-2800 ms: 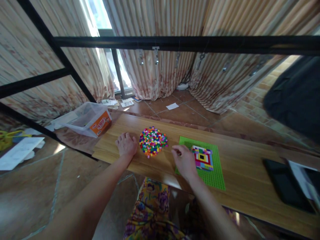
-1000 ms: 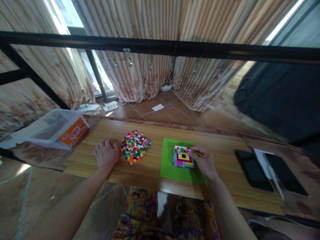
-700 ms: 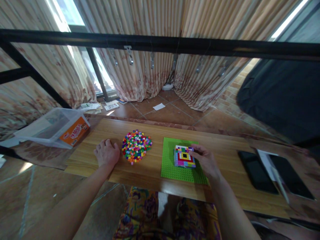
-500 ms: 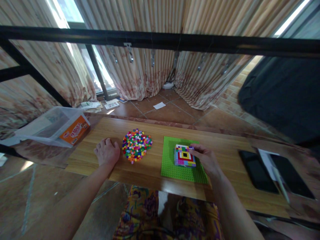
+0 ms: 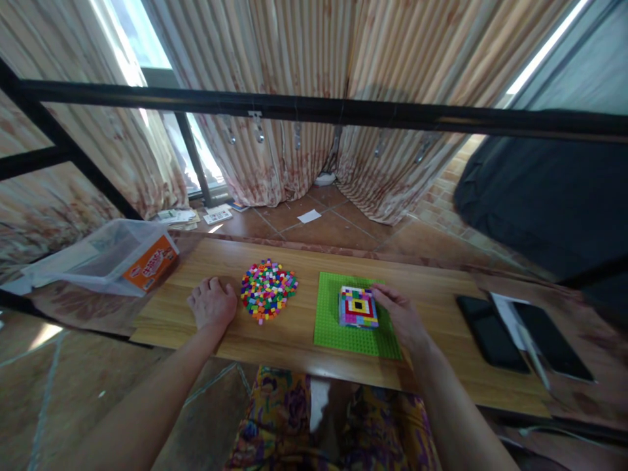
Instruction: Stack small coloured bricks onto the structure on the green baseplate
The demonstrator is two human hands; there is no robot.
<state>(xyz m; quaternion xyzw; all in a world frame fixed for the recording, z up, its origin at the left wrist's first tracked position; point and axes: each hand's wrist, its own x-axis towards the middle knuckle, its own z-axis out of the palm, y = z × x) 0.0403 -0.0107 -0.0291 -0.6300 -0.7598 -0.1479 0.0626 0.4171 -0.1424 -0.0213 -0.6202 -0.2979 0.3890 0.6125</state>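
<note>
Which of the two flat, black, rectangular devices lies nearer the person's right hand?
The flat, black, rectangular device left of the white paper sheet; the other lies right of it.

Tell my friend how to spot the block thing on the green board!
Find the long wooden table, then the green studded board on it, right of the heap of loose bricks. On that board, next to the right hand, sits the square block build. Unlike the jumbled heap, its top makes a neat pattern: black in the middle, yellow around it.
</note>
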